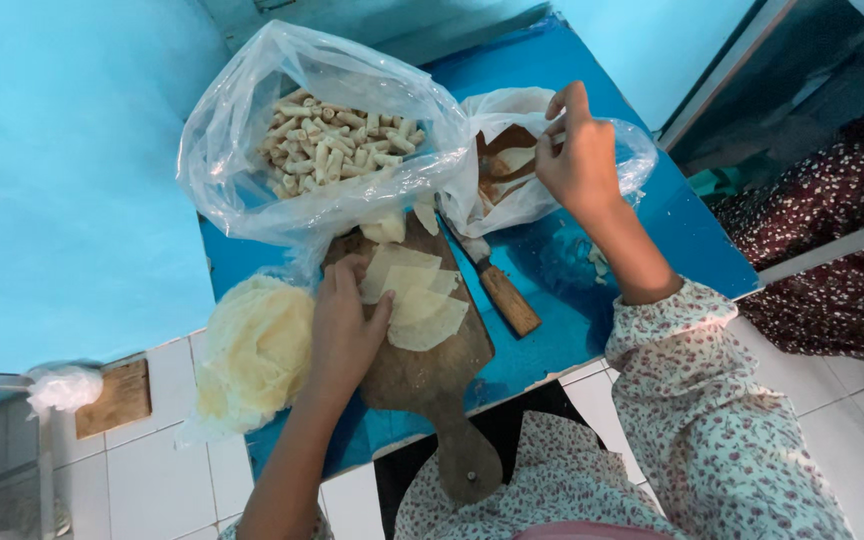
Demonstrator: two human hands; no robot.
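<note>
- The blue table (pixel 642 215) runs from the top centre of the frame down to the lower middle, with white floor tiles (pixel 162 470) below it at lower left.
- The big clear plastic bag (pixel 252 140) sits in the upper centre, mouth open, holding a heap of small pale rolled pieces (pixel 337 145).
- My wooden cutting board (pixel 422 360) lies in the middle of the frame, its handle pointing down toward me.
- A bagged stack of pale yellow round wrappers (pixel 252 350) lies at centre left, just beside the board.
- A smaller clear bag (pixel 512 150) is at upper right of centre, with a brown filling and a wooden spoon inside it.
- My left hand (pixel 342 325) lies flat on the board, fingers spread loosely, the fingertips pressing the edge of the cut wrapper pieces (pixel 417 295) that lie fanned out on the board's upper half.
- My right hand (pixel 577 155) is raised over the smaller bag, fingers pinched narrow at its rim; I cannot tell whether it grips the plastic or something inside.
- A knife with a wooden handle (pixel 507 298) lies on the table just right of the board, blade toward the bags.
- A small wooden block (pixel 117 398) lies on the tiles at lower left.
</note>
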